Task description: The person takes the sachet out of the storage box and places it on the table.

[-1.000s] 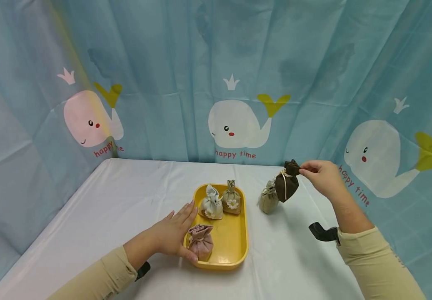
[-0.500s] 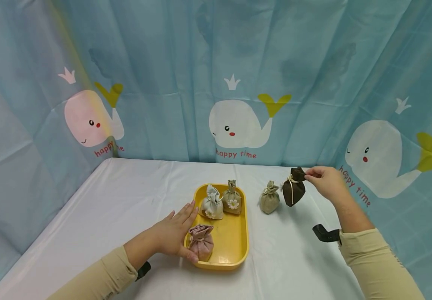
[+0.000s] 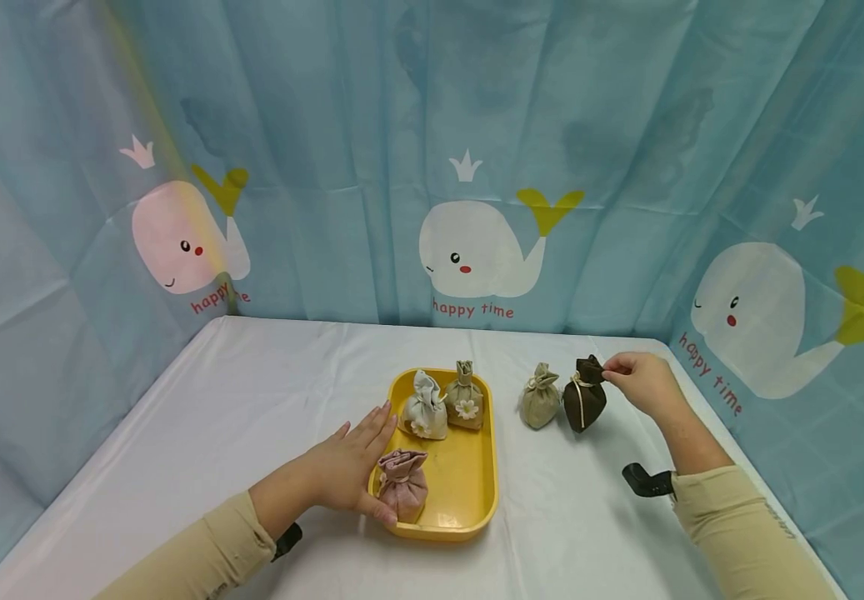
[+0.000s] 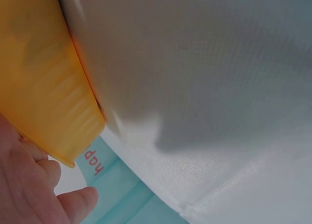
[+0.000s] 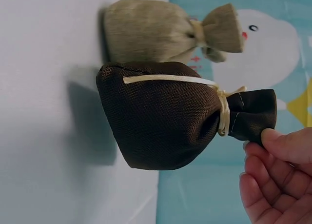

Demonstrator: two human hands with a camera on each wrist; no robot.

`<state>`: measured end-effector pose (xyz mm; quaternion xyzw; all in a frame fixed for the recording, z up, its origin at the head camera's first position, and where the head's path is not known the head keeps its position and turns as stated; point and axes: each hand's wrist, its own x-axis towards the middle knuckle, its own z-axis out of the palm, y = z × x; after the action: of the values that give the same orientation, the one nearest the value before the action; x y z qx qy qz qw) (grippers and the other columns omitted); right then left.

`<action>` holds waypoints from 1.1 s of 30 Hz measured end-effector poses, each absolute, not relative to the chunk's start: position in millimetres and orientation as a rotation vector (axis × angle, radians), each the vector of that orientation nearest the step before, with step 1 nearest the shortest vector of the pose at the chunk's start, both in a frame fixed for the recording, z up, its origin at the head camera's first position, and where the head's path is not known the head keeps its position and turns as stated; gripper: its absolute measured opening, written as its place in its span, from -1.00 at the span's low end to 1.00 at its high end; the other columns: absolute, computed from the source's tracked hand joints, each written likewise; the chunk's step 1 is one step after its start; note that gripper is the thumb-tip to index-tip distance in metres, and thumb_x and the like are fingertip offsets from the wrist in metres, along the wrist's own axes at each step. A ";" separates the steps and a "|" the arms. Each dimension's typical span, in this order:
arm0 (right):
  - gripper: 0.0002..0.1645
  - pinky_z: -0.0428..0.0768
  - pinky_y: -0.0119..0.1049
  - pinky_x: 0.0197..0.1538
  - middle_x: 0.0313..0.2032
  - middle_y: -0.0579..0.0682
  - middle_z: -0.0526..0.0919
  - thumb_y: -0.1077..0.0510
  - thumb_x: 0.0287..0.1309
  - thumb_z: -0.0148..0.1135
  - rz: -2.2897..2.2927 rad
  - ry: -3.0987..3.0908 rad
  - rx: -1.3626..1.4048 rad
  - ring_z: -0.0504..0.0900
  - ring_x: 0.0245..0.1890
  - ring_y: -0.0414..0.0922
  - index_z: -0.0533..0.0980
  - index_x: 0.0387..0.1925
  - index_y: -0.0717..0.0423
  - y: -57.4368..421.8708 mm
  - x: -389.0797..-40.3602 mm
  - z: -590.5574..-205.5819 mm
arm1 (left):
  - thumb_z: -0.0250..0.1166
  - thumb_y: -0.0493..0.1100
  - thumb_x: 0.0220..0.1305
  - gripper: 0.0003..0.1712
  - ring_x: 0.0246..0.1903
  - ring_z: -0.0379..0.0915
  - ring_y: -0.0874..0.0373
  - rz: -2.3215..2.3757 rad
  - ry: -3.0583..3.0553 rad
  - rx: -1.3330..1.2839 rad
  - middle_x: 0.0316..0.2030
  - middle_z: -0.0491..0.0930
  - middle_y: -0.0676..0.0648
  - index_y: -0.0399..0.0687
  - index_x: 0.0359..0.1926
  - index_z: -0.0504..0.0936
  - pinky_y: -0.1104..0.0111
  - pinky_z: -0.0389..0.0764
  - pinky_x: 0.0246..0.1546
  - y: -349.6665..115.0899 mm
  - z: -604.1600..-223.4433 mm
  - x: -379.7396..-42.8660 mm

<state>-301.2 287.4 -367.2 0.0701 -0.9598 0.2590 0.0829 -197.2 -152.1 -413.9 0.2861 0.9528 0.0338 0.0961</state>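
Observation:
My right hand pinches the gathered top of a dark brown drawstring pouch between thumb and forefinger. The pouch hangs tilted close over the table, its shadow showing beside it in the right wrist view. Just left of it an olive-beige pouch stands upright on the white cloth. My left hand lies along the left rim of a yellow tray, fingers straight, thumb at the near corner. Inside the tray are a pale grey pouch, a tan pouch with a white flower and a pink pouch.
A white cloth covers the table. Blue curtains printed with whales hang behind it and at both sides. Black wrist camera mounts stick out from the sleeves.
My right hand has carried the brown pouch to the right, away from over the olive-beige pouch, then lowered it toward the table. The left hand and tray have stayed put.

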 end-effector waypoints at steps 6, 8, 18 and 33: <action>-0.88 0.44 -0.23 -0.42 -0.48 0.06 0.63 0.24 0.12 0.19 0.756 -2.906 0.254 0.49 -0.45 -0.07 0.60 -0.41 0.22 284.5 -304.2 -381.7 | -0.08 0.75 -0.42 0.52 0.39 -0.43 0.00 0.092 2.820 0.845 0.42 -0.40 -0.15 -0.13 0.42 -0.25 -0.09 -0.01 0.25 -152.5 -414.2 -197.5; -0.89 0.42 -0.26 -0.44 -0.51 0.02 0.62 0.24 0.11 0.19 0.744 -2.911 0.276 0.48 -0.48 -0.09 0.60 -0.43 0.21 283.4 -304.7 -385.6 | -0.08 0.75 -0.42 0.52 0.39 -0.43 0.00 0.088 2.819 0.843 0.42 -0.41 -0.14 -0.13 0.42 -0.25 -0.09 -0.02 0.25 -152.8 -414.4 -198.2; -0.89 0.41 -0.27 -0.44 -0.52 -0.01 0.61 0.22 0.11 0.19 0.729 -2.934 0.276 0.47 -0.48 -0.10 0.59 -0.43 0.20 281.8 -306.6 -388.8 | -0.06 0.74 -0.42 0.52 0.39 -0.41 -0.02 0.106 2.822 0.835 0.42 -0.37 -0.14 -0.14 0.42 -0.22 -0.10 -0.02 0.24 -152.9 -413.4 -198.9; -0.60 0.53 -0.04 -0.24 -0.25 0.16 0.64 -0.04 0.22 0.09 0.798 -2.948 0.182 0.56 -0.23 0.07 0.58 -0.16 0.21 284.9 -303.4 -377.1 | -0.07 0.75 -0.43 0.53 0.39 -0.40 -0.04 0.100 2.823 0.853 0.42 -0.38 -0.15 -0.16 0.42 -0.22 -0.11 0.00 0.23 -151.6 -413.8 -198.0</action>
<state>-303.4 284.9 -377.1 0.0593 -0.9627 0.2606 0.0408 -198.0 -151.6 -413.8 0.2876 0.9524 0.0336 0.0954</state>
